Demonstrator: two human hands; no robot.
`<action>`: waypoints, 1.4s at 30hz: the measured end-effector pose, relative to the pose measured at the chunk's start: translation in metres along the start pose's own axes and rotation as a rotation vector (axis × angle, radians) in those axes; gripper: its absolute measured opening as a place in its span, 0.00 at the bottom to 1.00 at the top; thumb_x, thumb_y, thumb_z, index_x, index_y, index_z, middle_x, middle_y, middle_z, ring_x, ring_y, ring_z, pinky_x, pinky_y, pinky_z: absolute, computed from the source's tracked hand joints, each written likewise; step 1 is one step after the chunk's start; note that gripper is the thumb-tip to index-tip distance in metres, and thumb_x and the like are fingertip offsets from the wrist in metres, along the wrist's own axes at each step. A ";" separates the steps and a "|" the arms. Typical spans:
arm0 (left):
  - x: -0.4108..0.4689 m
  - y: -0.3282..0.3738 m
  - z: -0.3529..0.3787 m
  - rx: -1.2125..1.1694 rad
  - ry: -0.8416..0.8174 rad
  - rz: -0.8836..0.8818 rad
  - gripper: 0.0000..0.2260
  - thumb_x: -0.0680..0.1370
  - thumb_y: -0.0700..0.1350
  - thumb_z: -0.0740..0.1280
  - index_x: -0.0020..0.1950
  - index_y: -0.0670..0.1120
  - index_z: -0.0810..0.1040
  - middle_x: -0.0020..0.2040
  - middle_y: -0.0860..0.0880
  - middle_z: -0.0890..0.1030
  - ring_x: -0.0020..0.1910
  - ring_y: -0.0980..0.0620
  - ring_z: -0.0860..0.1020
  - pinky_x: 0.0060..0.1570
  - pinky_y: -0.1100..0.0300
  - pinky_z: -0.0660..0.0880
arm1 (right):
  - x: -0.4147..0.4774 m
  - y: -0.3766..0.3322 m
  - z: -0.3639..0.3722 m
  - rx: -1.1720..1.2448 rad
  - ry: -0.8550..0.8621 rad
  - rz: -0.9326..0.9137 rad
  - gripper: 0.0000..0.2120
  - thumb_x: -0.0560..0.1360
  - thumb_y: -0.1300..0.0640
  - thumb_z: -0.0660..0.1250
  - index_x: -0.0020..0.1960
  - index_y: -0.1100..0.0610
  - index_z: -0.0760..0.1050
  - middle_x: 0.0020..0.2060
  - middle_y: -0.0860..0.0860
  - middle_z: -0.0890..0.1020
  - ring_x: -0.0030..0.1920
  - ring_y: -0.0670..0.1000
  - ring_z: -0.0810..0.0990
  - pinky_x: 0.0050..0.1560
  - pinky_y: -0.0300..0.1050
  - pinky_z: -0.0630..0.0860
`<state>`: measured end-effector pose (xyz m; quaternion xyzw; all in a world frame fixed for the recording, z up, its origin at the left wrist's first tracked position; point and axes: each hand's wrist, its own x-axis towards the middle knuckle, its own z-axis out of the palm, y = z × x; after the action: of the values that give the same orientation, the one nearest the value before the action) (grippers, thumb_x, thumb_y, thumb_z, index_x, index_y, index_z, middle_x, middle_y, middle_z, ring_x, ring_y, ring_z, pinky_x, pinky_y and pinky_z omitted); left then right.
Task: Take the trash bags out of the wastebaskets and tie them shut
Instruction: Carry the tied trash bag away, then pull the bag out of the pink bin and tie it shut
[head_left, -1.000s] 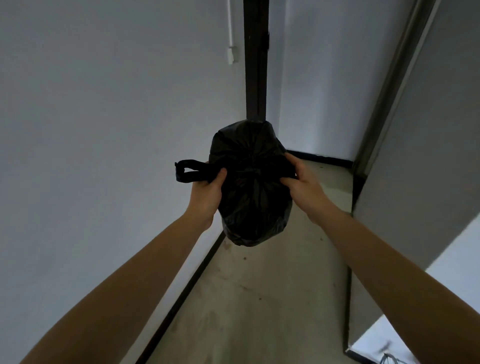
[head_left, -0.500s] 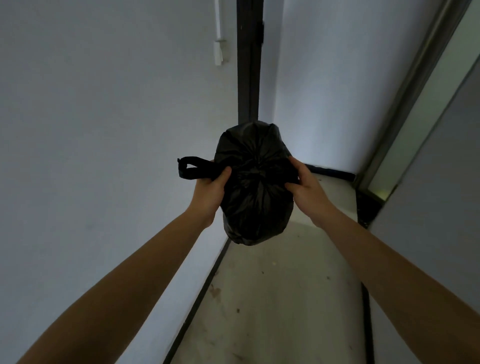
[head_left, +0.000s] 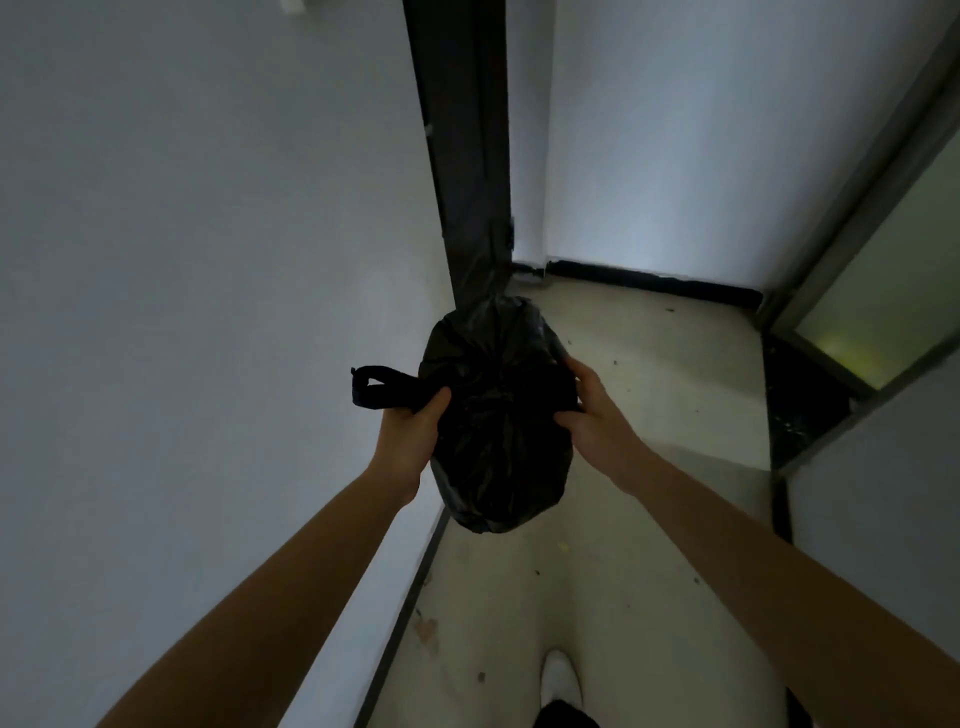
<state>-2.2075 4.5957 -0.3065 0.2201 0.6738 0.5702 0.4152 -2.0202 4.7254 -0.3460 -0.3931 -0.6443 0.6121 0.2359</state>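
Above the floor (head_left: 649, 597), close to its left edge and short of the far corner, one black trash bag (head_left: 498, 415) hangs in the air between two bare hands. Its top is gathered into creases that run to the middle of the side facing the camera. One flat black loop (head_left: 374, 387) sticks out from the bag's left side towards the left wall (head_left: 182, 312).

The left hand (head_left: 410, 431) holds that loop where it leaves the bag. Its grip is closed, with the thumb laid over the strip and the fingers curled beneath. The right hand (head_left: 592, 421) clasps the bag's right side. Its grip is half closed on the plastic, with the thumb pressing the near face and the fingers wrapped round behind. Whether those fingers also hold a second loop cannot be told, since the bag hides them. Two forearms reach in from the bottom corners.

One dark door post (head_left: 462, 156) rises behind the bag, at the floor's far left corner. One black skirting strip (head_left: 649, 280) runs along the far edge. One frosted glass panel (head_left: 883, 280) in a grey frame stands at the right edge. One white shoe (head_left: 561, 675) shows at the near edge, and several small dark specks lie scattered over the pale floor.
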 end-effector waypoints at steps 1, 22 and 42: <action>0.024 -0.007 0.002 0.007 0.015 -0.042 0.09 0.79 0.50 0.70 0.58 0.51 0.80 0.54 0.50 0.85 0.52 0.55 0.84 0.48 0.64 0.78 | 0.024 0.012 0.000 0.013 -0.020 0.034 0.35 0.76 0.73 0.60 0.78 0.50 0.56 0.61 0.43 0.72 0.59 0.44 0.76 0.52 0.36 0.77; 0.354 -0.593 -0.043 0.176 0.351 -0.637 0.09 0.77 0.44 0.69 0.54 0.40 0.80 0.48 0.45 0.84 0.49 0.45 0.84 0.54 0.47 0.81 | 0.247 0.608 0.162 -0.323 -0.009 0.513 0.26 0.78 0.61 0.61 0.75 0.53 0.65 0.68 0.53 0.75 0.66 0.55 0.75 0.65 0.53 0.73; 0.369 -0.539 -0.044 0.765 0.115 -0.105 0.14 0.85 0.48 0.57 0.68 0.48 0.75 0.63 0.50 0.78 0.61 0.52 0.76 0.58 0.64 0.67 | 0.294 0.560 0.133 -0.514 0.018 0.308 0.20 0.83 0.54 0.57 0.74 0.54 0.66 0.69 0.52 0.74 0.67 0.52 0.74 0.69 0.46 0.68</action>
<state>-2.3536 4.7176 -0.9332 0.2919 0.8703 0.2670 0.2935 -2.1737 4.8464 -0.9625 -0.5383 -0.7088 0.4542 0.0387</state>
